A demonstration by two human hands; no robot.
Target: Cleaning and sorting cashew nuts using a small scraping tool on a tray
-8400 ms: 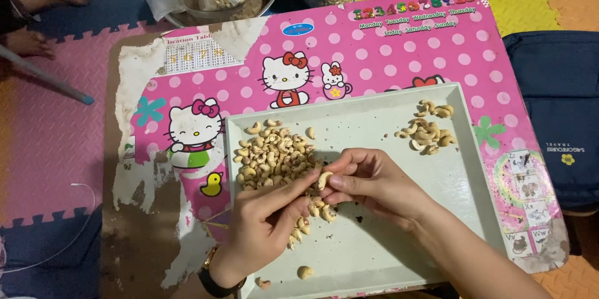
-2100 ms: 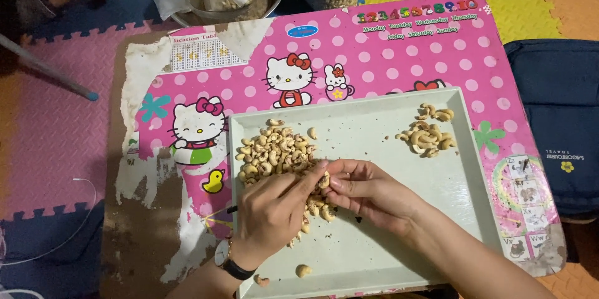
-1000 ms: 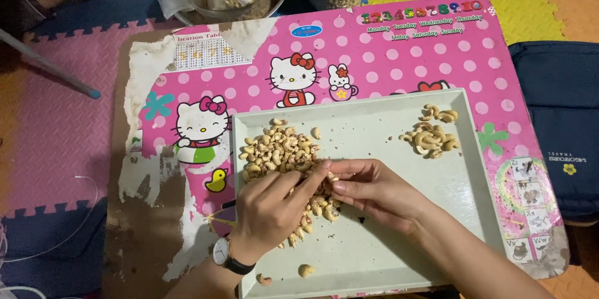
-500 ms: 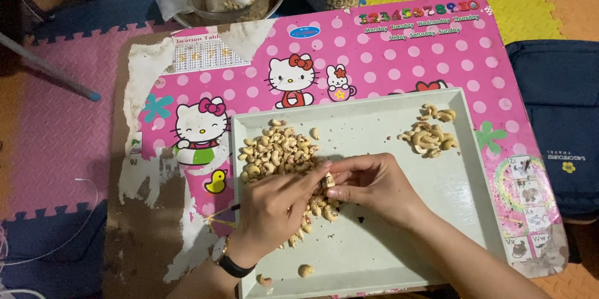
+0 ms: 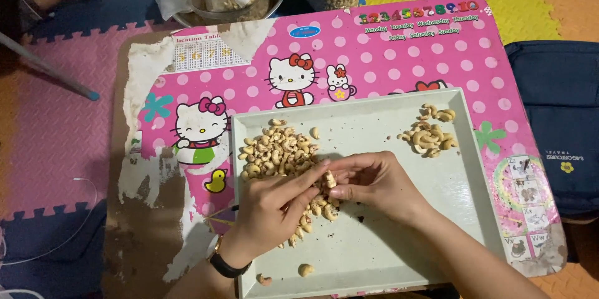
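Little has shifted since half a second ago: both hands stay together over the middle of the pale grey-green rectangular plastic tray (image 5: 462, 212), still working one nut, so the peeling goes on and no new nut has joined the sorted pile. Seen from above, the left hand (image 5: 274, 208), with a black wristwatch (image 5: 226, 266), and the right hand (image 5: 374, 183) meet fingertip to fingertip, each grip closed on a single pale cashew nut (image 5: 329, 180) pinched between them. Just beyond the left hand, toward the tray's far left corner, lies a large heap of brownish unpeeled cashews (image 5: 277, 149). Near the far right corner sits a small pile of paler peeled cashews (image 5: 430, 134). Two loose nuts (image 5: 304, 270) rest by the near edge. This tray sits on a low pink polka-dot cartoon-cat table (image 5: 387, 56) with peeling edges.
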